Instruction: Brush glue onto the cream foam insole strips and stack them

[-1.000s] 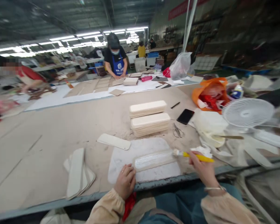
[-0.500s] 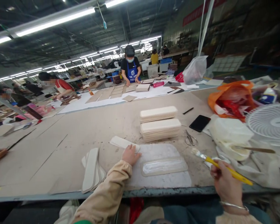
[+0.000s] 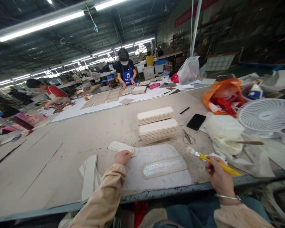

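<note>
My left hand (image 3: 123, 157) is closed in a pinch at the near edge of a long, pale round-ended strip (image 3: 120, 146), which lies at the upper left of a white sheet (image 3: 156, 153). Another rounded strip (image 3: 165, 167), with a shiny wet-looking middle, rests on that sheet. In my right hand (image 3: 219, 174) is a paintbrush (image 3: 209, 158) with a yellow handle, its whitish bristles pointing left above the table. More loose strips (image 3: 89, 177) are fanned out left of my left forearm.
Two stacks of strips (image 3: 158, 130) stand beyond the sheet. To their right are scissors (image 3: 188, 137), a phone (image 3: 196, 122) and a thin black stick (image 3: 184, 110). A white tub (image 3: 225, 129), a fan (image 3: 267, 115) and an orange bag (image 3: 222, 96) crowd the right side. A co-worker (image 3: 125, 71) stands across the table.
My left hand has gone from fingers spread over the pale strip to a pinch at its edge. The right hand still holds the paintbrush. The whole view has shifted slightly.
</note>
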Action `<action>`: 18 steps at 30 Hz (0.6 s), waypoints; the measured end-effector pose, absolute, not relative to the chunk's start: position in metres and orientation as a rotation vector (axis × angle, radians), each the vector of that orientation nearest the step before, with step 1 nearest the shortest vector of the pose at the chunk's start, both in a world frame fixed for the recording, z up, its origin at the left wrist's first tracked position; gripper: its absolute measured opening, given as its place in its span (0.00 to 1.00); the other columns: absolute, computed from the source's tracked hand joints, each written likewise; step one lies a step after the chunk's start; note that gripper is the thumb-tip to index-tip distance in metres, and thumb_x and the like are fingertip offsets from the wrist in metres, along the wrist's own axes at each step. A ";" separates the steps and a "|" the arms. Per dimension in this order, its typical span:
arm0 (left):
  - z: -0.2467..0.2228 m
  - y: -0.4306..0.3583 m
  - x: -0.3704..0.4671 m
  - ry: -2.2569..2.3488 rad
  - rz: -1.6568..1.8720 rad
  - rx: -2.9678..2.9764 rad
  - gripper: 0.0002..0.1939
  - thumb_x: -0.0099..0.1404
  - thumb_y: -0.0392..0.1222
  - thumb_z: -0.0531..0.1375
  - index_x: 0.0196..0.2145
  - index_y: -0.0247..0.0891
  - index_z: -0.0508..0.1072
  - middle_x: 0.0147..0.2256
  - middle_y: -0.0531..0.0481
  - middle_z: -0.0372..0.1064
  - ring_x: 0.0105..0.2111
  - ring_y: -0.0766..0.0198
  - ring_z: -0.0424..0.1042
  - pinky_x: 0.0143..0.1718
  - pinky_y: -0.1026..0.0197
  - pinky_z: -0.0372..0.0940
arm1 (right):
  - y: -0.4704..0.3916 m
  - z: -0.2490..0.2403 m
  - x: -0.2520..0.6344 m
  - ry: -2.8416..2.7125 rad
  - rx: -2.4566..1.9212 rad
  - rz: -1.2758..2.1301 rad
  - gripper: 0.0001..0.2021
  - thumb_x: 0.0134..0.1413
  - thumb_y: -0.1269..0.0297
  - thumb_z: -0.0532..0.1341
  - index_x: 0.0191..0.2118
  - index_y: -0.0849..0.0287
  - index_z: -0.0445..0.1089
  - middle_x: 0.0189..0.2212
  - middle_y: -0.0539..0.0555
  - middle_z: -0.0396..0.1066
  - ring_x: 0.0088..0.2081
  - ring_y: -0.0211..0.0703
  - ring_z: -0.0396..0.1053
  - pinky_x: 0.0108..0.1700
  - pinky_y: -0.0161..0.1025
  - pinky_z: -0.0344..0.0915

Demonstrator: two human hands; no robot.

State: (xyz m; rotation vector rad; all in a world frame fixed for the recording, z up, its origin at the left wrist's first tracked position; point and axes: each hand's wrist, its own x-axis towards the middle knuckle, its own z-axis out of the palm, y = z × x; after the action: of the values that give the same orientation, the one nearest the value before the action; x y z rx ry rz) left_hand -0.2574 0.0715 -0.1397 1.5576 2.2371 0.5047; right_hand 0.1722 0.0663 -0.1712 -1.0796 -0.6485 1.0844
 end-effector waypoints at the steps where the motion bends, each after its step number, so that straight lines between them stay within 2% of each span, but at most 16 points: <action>1: -0.139 0.070 -0.263 2.224 0.570 1.495 0.09 0.57 0.46 0.59 0.26 0.39 0.75 0.27 0.51 0.73 0.33 0.61 0.71 0.36 0.62 0.62 | 0.066 -0.171 0.172 -0.652 -1.077 1.077 0.14 0.45 0.54 0.66 0.32 0.60 0.70 0.17 0.47 0.63 0.18 0.30 0.56 0.17 0.27 0.51; 4: -0.136 0.064 -0.277 2.172 0.759 1.300 0.13 0.58 0.50 0.57 0.26 0.37 0.72 0.22 0.53 0.70 0.27 0.65 0.71 0.30 0.65 0.63 | 0.064 -0.169 0.171 -0.659 -1.084 1.074 0.14 0.44 0.54 0.66 0.32 0.59 0.70 0.17 0.47 0.62 0.19 0.30 0.56 0.17 0.28 0.50; 9: -0.133 0.047 -0.286 2.097 0.961 1.033 0.15 0.60 0.51 0.59 0.30 0.34 0.69 0.25 0.52 0.70 0.26 0.68 0.72 0.30 0.62 0.67 | 0.063 -0.176 0.176 -0.635 -1.124 1.079 0.12 0.40 0.55 0.67 0.30 0.57 0.72 0.18 0.50 0.62 0.19 0.34 0.56 0.17 0.32 0.49; 14: -0.133 0.038 -0.282 2.074 1.059 0.885 0.14 0.58 0.54 0.59 0.29 0.39 0.70 0.21 0.54 0.70 0.27 0.66 0.74 0.30 0.63 0.68 | 0.070 -0.190 0.179 -0.662 -1.154 1.097 0.10 0.39 0.54 0.66 0.28 0.53 0.72 0.19 0.54 0.61 0.18 0.37 0.55 0.16 0.37 0.46; 18: -0.133 0.041 -0.276 2.044 1.163 0.808 0.10 0.62 0.48 0.54 0.32 0.42 0.70 0.22 0.51 0.73 0.28 0.64 0.74 0.31 0.61 0.67 | 0.063 -0.182 0.174 -0.710 -1.127 1.081 0.12 0.39 0.53 0.67 0.29 0.55 0.72 0.19 0.53 0.61 0.18 0.36 0.56 0.16 0.37 0.48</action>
State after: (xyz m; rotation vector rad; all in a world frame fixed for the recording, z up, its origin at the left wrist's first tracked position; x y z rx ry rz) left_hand -0.2765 0.0409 -0.1328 0.8079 2.0440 1.1626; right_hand 0.1737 0.0629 -0.1821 -1.1275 -0.7103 1.0815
